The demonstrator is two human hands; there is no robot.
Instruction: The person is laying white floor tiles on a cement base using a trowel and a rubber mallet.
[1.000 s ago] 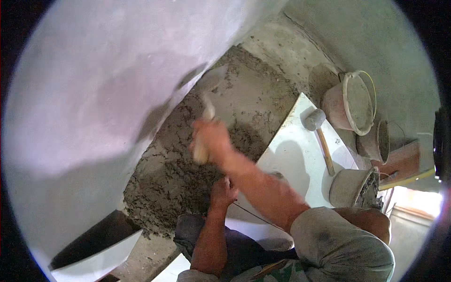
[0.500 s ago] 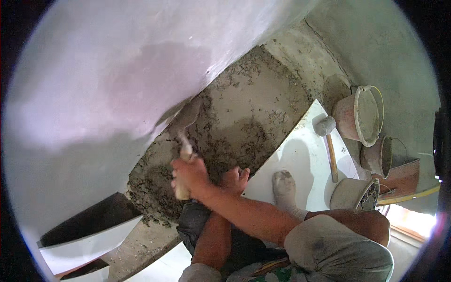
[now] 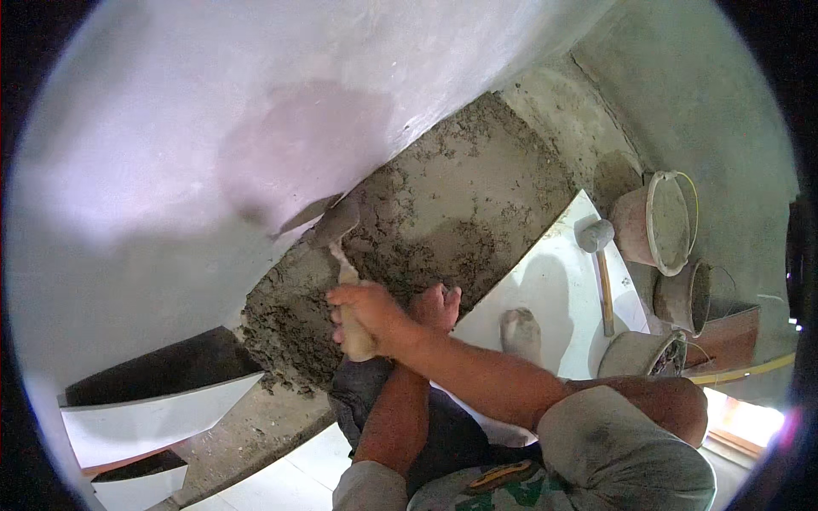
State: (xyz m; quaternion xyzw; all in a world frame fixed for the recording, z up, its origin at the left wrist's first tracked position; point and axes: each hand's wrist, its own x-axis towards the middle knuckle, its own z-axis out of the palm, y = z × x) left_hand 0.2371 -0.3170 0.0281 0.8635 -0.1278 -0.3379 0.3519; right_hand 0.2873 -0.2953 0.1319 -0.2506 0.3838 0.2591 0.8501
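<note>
My right hand (image 3: 371, 317) is closed around the pale, thick handle of a trowel (image 3: 360, 339), with the forearm crossing over my left one. The trowel's mortar-smeared blade (image 3: 338, 224) lies on grey wet mortar (image 3: 464, 175), close to the foot of the pale wall. Just right of it, my left hand (image 3: 436, 308) is held low over the mortar with its fingers curled; I see nothing in them. The mortar is smooth toward the far end and lumpy around the blade and near my hands.
A white tile (image 3: 558, 289) borders the mortar on the right, under a footprint-like mark and a mallet (image 3: 603, 272). Beyond stand buckets (image 3: 635, 226) and a reddish-brown box (image 3: 731, 336). White tiles (image 3: 162, 417) lean at the lower left. The painted wall (image 3: 153, 153) rises on the left.
The view has shifted slightly. The trowel blade stays by the wall, with its handle now more upright in my right hand. My foot has left the white tile.
</note>
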